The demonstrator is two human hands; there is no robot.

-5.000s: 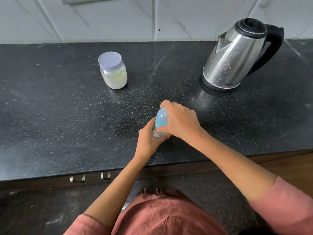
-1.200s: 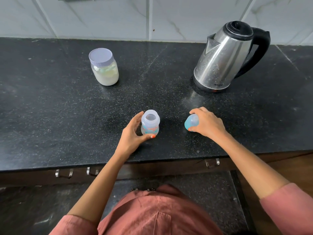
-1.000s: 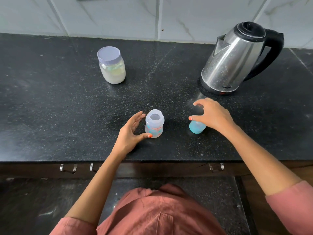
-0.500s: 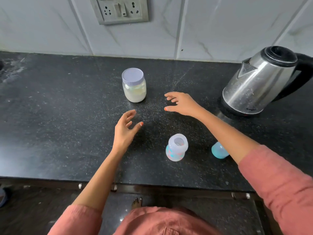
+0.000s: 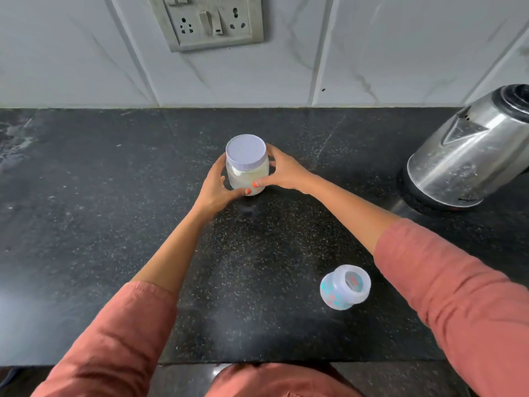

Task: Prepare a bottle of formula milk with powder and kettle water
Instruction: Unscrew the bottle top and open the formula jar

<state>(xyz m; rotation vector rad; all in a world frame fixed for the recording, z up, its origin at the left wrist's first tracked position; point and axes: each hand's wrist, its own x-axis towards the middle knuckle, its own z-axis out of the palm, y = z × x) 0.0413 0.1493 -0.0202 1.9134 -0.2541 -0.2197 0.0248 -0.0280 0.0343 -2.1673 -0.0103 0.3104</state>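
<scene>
Both hands, left hand (image 5: 213, 186) and right hand (image 5: 284, 171), clasp the powder jar (image 5: 247, 167) by its sides. Rigid, probably light, smooth-walled: grip the body firmly; twist the lid (image 5: 246, 151).

Single head-worn view, facing forward and down, close over the counter (image 5: 86, 224), wall (image 5: 372, 53) at top, edges apparently lens-warped

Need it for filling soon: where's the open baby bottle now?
Head view, lower right: the bottle stands uncapped on the counter near its front edge, beside the right sleeve.
</scene>
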